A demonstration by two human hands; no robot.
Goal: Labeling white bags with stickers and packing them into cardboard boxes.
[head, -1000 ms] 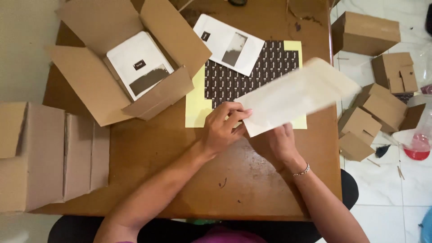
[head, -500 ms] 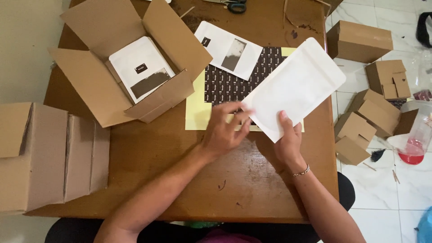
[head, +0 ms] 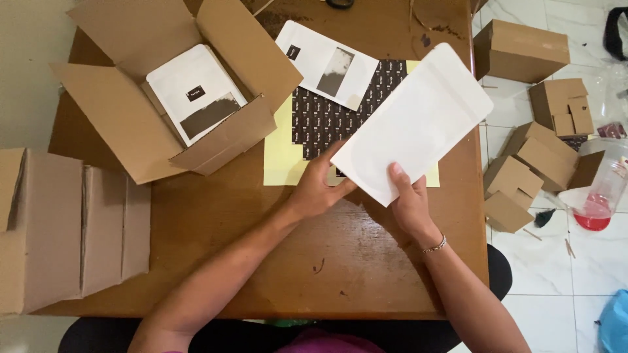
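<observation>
My right hand (head: 407, 202) holds the lower edge of a blank white pouch (head: 412, 124), tilted up to the right above the table. My left hand (head: 318, 185) touches the pouch's lower left corner, its fingers over a yellow sheet (head: 281, 153) covered with small dark stickers (head: 320, 114). A second white pouch with a dark label (head: 326, 64) lies on the sticker sheet further back.
An open cardboard box (head: 131, 111) at the back left holds another labelled white pouch (head: 194, 101). Closed cardboard boxes (head: 59, 222) stand at the table's left edge. More small boxes (head: 536, 157) and a clear jar with a red base (head: 598, 196) lie on the tiled floor to the right.
The white pouch went from nearly edge-on to flat facing the camera. My right hand moved to its lower edge and my left hand stayed at its corner.
</observation>
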